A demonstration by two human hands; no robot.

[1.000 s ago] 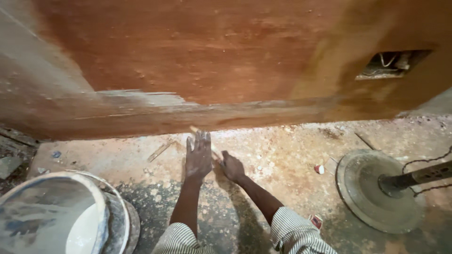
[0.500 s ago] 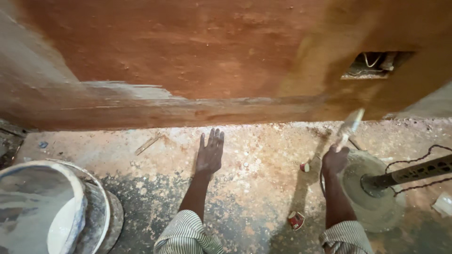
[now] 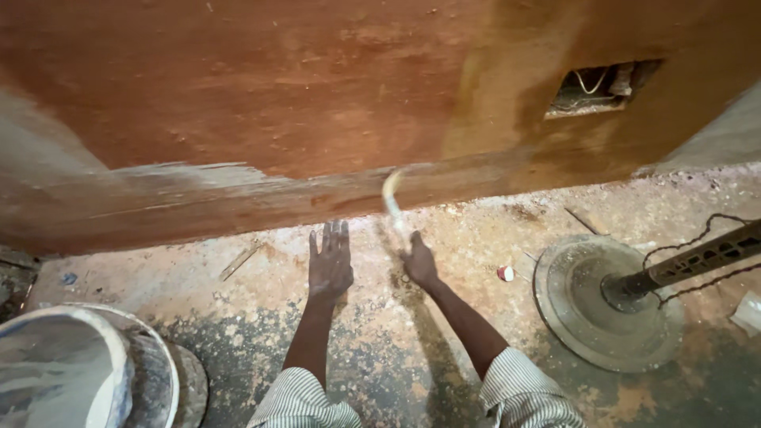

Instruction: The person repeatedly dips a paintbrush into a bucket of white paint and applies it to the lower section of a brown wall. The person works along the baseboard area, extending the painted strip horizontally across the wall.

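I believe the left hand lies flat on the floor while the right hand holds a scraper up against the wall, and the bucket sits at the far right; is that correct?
Not quite: the head view shows the bucket at the far left, not the right. The rest stands: the left hand lies flat on the floor, and the right hand holds a scraper up against the wall.

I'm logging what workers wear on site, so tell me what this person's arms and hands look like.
Both forearms are bare below pushed-up sleeves with fine pale and dark stripes. The left hand and right hand wear no gloves; no watch or rings are visible. The left sleeve and right sleeve match.
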